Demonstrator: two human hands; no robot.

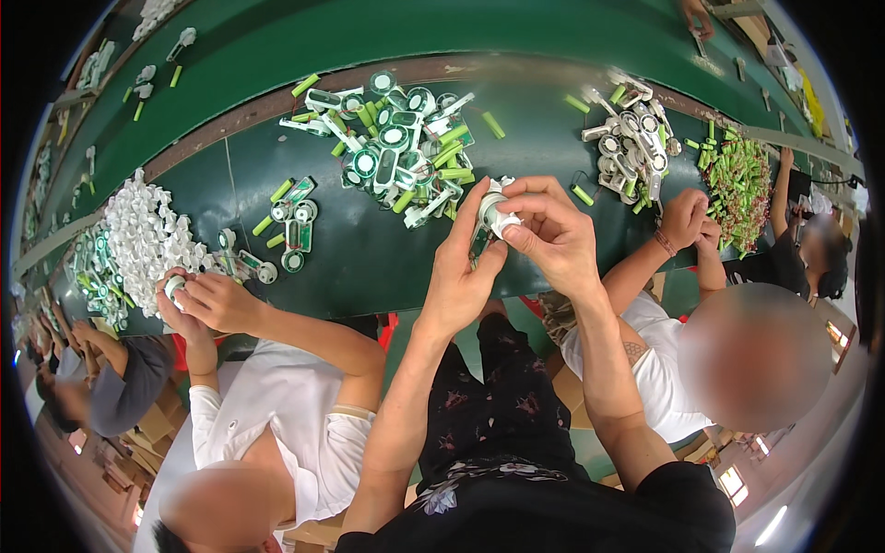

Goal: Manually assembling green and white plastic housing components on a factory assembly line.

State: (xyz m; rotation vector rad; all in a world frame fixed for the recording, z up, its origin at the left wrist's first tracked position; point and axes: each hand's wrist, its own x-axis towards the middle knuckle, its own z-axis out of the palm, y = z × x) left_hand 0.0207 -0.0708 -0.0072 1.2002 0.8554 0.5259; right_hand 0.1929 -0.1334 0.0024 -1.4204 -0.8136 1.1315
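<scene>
In front of me, above the table's near side, my left hand (461,263) and my right hand (558,238) are closed together on a small white plastic part with a round head (495,212). The left fingers grip it from the left. My right thumb and fingers pinch it from the upper right. A darker piece shows below it by the left thumb, too covered to name. Just beyond my hands is a heap of white and green plastic assemblies (392,138), with round discs and bright green cylinders.
Along the dark green table (341,263) lie a pile of white parts (147,235), a few loose assemblies (297,214), another assembly heap (636,143) and a pile of green cylinders (739,184). Co-workers sit close on both sides. A green belt (516,32) runs behind a raised rail.
</scene>
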